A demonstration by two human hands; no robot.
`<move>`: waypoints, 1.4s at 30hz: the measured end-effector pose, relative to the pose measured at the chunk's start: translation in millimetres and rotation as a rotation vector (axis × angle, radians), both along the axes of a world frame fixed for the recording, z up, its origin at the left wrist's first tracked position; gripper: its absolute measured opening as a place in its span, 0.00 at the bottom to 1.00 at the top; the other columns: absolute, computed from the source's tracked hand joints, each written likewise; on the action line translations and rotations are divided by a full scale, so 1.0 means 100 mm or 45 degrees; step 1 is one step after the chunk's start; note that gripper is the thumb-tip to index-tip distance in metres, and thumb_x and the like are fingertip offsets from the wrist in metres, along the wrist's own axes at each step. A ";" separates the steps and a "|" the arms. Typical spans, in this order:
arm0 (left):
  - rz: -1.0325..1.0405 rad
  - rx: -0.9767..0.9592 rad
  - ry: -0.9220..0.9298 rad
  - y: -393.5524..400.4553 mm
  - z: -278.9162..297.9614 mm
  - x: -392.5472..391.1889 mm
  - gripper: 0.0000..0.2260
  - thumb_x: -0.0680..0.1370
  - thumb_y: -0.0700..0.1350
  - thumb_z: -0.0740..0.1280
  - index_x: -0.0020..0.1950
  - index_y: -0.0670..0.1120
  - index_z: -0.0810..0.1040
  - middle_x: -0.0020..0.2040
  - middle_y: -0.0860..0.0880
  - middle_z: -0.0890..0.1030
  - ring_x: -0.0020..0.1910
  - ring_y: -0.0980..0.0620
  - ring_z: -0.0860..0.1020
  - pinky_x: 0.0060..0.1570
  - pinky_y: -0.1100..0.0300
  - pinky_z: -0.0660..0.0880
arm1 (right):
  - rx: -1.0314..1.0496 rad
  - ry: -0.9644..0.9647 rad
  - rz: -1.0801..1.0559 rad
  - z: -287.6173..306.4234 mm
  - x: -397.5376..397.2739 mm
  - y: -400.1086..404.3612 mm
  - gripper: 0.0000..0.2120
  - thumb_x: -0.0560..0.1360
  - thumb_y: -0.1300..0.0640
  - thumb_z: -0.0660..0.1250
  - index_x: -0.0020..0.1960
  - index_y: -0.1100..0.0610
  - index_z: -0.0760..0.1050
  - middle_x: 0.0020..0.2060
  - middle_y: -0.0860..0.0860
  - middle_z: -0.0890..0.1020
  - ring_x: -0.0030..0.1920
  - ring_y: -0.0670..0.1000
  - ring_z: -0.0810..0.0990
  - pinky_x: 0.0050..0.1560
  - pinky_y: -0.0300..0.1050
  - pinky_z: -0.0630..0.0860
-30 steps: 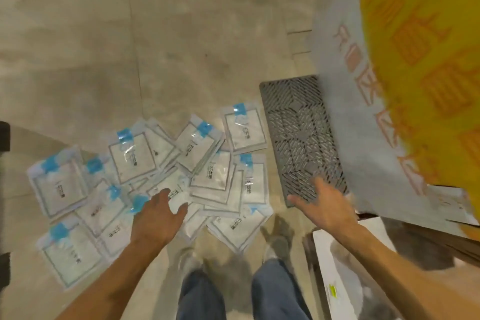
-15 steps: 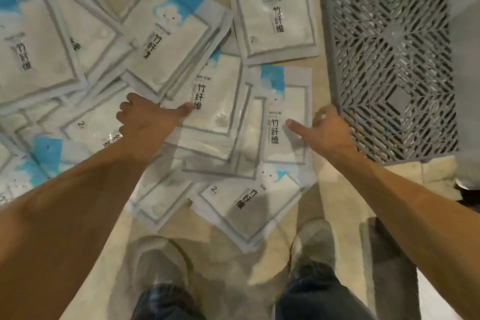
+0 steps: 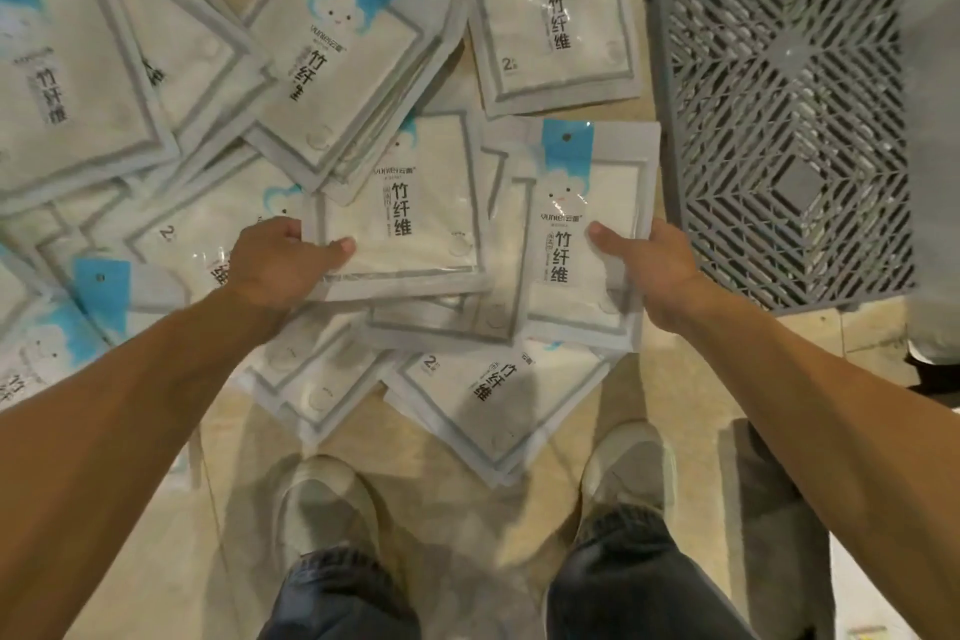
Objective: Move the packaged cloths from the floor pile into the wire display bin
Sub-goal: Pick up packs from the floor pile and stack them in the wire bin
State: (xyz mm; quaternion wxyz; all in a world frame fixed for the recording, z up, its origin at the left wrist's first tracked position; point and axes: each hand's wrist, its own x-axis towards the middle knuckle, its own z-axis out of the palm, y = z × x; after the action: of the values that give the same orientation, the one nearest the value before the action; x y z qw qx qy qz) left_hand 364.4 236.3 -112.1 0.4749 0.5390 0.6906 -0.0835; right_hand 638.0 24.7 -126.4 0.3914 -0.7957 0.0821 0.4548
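Observation:
Several white packaged cloths with blue header cards lie in a loose floor pile [image 3: 337, 47]. My left hand [image 3: 275, 260] grips the lower left corner of one packet [image 3: 410, 218], thumb on top. My right hand [image 3: 654, 265] pinches the right edge of another packet [image 3: 571, 234], thumb on its face. Both packets still lie among the others on the floor. The wire display bin is out of view.
A grey plastic lattice panel [image 3: 779, 109] lies on the floor to the right of the pile. My two shoes [image 3: 332, 509] stand just below the packets on the beige tile floor [image 3: 156, 561]. A dark object sits at the right edge.
I have bent down closer to the pile. Both hands reached down from above the packets and each took hold of a packet edge.

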 end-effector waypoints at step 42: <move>0.665 0.425 -1.074 0.19 8.10 -1.98 0.25 0.72 0.26 0.71 0.64 0.48 0.77 0.54 0.44 0.87 0.54 0.39 0.85 0.50 0.44 0.83 | 0.654 0.081 0.473 8.74 -0.70 1.39 0.17 0.78 0.67 0.69 0.66 0.61 0.76 0.55 0.62 0.86 0.54 0.64 0.86 0.59 0.65 0.80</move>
State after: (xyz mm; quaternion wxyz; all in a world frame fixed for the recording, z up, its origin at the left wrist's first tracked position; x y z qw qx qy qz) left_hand 166.1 255.6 697.7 0.6244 0.4040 0.5545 0.3733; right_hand 568.0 163.8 747.9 0.4872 -0.6576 -0.1700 0.5488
